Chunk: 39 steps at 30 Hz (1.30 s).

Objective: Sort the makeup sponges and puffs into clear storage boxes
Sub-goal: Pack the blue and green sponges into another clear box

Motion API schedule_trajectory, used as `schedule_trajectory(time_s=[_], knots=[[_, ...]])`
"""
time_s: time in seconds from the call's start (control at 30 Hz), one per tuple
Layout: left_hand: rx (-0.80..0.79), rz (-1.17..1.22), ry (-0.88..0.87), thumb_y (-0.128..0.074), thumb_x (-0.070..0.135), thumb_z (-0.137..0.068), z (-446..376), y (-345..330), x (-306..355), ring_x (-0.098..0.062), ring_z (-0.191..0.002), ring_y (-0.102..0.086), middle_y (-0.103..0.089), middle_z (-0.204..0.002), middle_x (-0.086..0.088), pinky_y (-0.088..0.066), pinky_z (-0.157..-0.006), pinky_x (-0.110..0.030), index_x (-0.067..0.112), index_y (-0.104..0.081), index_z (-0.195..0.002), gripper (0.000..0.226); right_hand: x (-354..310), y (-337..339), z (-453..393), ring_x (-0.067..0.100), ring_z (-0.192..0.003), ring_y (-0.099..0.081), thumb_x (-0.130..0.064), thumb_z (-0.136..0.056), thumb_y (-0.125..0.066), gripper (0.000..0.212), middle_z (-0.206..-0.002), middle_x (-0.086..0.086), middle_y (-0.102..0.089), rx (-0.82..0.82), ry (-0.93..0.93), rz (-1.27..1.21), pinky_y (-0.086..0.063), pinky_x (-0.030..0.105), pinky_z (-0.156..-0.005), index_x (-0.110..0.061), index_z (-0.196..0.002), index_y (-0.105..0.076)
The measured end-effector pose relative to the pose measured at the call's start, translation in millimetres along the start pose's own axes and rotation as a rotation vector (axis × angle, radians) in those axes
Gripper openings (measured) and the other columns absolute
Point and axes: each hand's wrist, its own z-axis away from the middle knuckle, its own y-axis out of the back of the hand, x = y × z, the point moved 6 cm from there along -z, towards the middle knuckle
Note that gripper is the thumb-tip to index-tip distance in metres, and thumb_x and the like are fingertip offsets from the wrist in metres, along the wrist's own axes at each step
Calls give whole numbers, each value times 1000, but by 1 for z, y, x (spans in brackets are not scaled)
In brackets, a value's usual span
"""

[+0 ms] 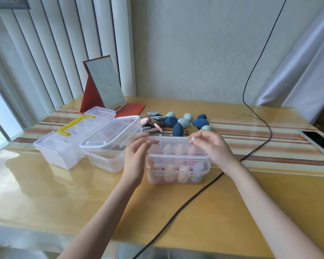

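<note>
1. The left hand point(137, 156) is at the left end of a clear rectangular plastic lid point(176, 148); its fingers point(148, 142) are loosely spread and only slightly bent, with the tips at the lid's far left corner.
2. The right hand point(211, 146) is at the lid's right end, its fingers point(195, 137) curled over the far right edge and holding it.
3. The lid sits on top of a clear rectangular plastic storage box point(178, 172), which stands on the glossy yellow wooden surface point(64, 193) in front of the person.
4. Inside that box, peach and pink egg-shaped makeup sponges point(174, 174) stand packed side by side.
5. Just behind the box, loose on the surface, lie dark blue and pale green egg-shaped sponges point(185, 122) in a small cluster.
6. Left of that cluster is a pile of flat puffs in pink, grey and dark tones point(153, 124).
7. To the left stands a second clear storage box point(107, 161), its lid point(110, 133) resting tilted on top.
8. Further left is a clear compartment case with a yellow handle point(71, 135).
9. Behind these stands a folding mirror in a red-brown frame point(105, 85).
10. A black cable point(195, 193) runs across the surface, passing to the right of the box, and a phone with a dark screen point(318, 143) lies at the right edge.
</note>
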Motion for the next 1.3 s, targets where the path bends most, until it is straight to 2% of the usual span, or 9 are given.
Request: schedule_trajectory(time_s=[0.13,0.2,0.3,0.43,0.5,0.6,0.67,1.17,1.3], knots=[[-81,-38,-5,-48,27,-70,7,-1,-10,1,-125,-43,-54,-133,0,-37,-90,-11,23,-73,-82,27,10,-7,9,-5,-120,-49,-8,-92,-57,28,-123,-15,-61,-90,27,154,-37,1,-87,-27,-111,-65],[-108,-78,-14,-46,30,-72,10,-1,-15,1,-131,-36,-47,-139,4,-32,-99,-17,26,-72,-87,30,11,-10,12,-5,-126,-44,-11,-94,-54,35,-131,-18,-57,-116,35,229,-34,10,-101,-35,-118,-62],[-172,-202,-113,-39,42,-79,15,-2,-16,5,-135,-28,-40,-145,6,-23,-102,-7,26,-70,-98,40,12,-15,14,-2,-134,-35,-8,-96,-48,40,-140,-15,-49,-176,87,454,-23,23,-115,-28,-129,-58],[-273,-335,-239,-33,36,-90,20,-5,-14,-3,-142,-21,-43,-144,7,-14,-108,-7,25,-67,-108,40,3,-19,20,4,-133,-40,-11,-97,-51,26,-134,-6,-56,-37,315,626,-16,24,-116,-17,-115,-69],[-342,-284,-169,-46,47,-86,20,-6,-16,1,-142,-17,-46,-141,12,-14,-109,-8,30,-66,-108,34,6,-19,28,4,-128,-48,-29,-97,-51,26,-127,-4,-63,9,336,504,-22,28,-117,-18,-109,-71],[-398,-307,-185,-75,55,-62,21,-7,-16,3,-143,-13,-43,-140,14,-14,-109,-6,37,-62,-107,50,14,-24,35,0,-136,-36,-73,-80,-47,65,-136,-15,-53,-96,315,488,-12,26,-119,-26,-124,-61],[-397,-347,-232,-81,54,-53,20,-7,-15,1,-143,-13,-43,-141,13,-14,-111,-10,38,-61,-108,60,15,-27,36,-1,-140,-26,-82,-64,-54,89,-144,-20,-41,-153,369,663,-6,26,-120,-29,-136,-51],[-340,-442,-353,-75,64,-57,19,-6,-14,-4,-144,-17,-43,-137,17,-15,-109,-8,29,-62,-110,64,17,-30,38,3,-140,-29,-75,-67,-55,88,-147,-13,-41,-62,447,775,-5,25,-119,-29,-141,-45],[-329,-467,-364,-74,63,-58,19,-6,-14,-4,-143,-18,-45,-136,17,-19,-110,-17,31,-62,-110,63,16,-31,39,2,-138,-31,-76,-69,-51,86,-145,-13,-44,-57,462,806,-15,24,-117,-28,-140,-47]])
